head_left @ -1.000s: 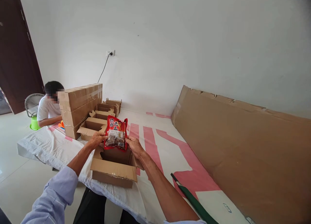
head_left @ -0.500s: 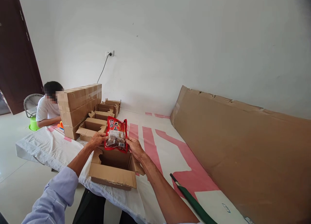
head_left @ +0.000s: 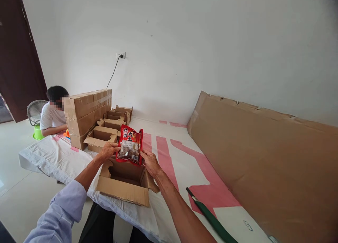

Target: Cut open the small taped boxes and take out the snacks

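Observation:
A red food packet with white lettering and a clear lower window is held up between my two hands. My left hand pinches its left edge. On its right edge, my right hand has a closed grip. Just below and in front of the packet stands an open cardboard box, its near flap folded outward. The inside that shows is bare cardboard; the packet hides part of the far rim.
Several open boxes line up behind, beside a stack of closed cartons. A person leans at the far left near a fan. A large cardboard sheet leans on the wall. A green strip-like object lies right.
The packet, still in both hands, has shifted slightly right in view and tilted a little. The whole view has moved slightly; the box stays put on the cloth.

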A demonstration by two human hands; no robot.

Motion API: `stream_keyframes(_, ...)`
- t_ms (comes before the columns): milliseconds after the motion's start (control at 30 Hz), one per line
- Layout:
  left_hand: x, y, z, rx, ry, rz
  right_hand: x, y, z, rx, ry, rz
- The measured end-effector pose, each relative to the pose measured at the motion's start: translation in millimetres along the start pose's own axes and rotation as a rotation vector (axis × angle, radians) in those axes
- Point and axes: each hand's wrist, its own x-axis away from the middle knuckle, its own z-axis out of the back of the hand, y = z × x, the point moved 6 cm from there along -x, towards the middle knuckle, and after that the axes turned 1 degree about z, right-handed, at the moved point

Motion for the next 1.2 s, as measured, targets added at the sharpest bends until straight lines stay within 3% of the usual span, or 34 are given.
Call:
stream_keyframes(333, -6.9, -3.9, -13.7, 0.0, -0.01, 0.004, 11.7, -3.2, 10.7, 0.005, 0.079, 0.011)
stream_keyframes(433, -0.6, -5.1, -6.3, -0.011, 0.032, 0.01, 11.3, -7.1, 11.5, 0.001, 0.114, 0.033)
stream_keyframes(500, 7.5, -7.0, 11.4, -0.024, 0.115, 0.013, 9.0, -14.1, 16.5, -0.011, 0.154, 0.067)
stream_keyframes(633, 34.7, -20.2, 71.6, -0.054, 0.377, 0.049, 4.3, -38.5, 44.3, -0.047, 0.299, 0.171)
stream_keyframes(733, 55.1, -43.1, 109.6, -0.07, 0.524, 0.158, 7.2, -55.4, 76.7, -0.063, 0.474, 0.273)
stream_keyframes(800, 60.0, -61.6, 121.3, -0.066, 0.567, 0.245, 12.6, -59.3, 97.7, -0.054, 0.585, 0.329)
stream_keyframes(900, 48.1, -85.3, 122.5, -0.043, 0.585, 0.334, 20.6, -48.3, 124.8, -0.057, 0.692, 0.335)
stream_keyframes(1100, -5.6, -108.8, 117.7, -0.033, 0.629, 0.379, 39.5, 8.9, 178.1, -0.075, 0.921, 0.242)
stream_keyframes(1200, -16.9, -115.2, 121.1, -0.045, 0.665, 0.388, 46.7, 36.5, 194.5, 0.061, 0.891, 0.198)
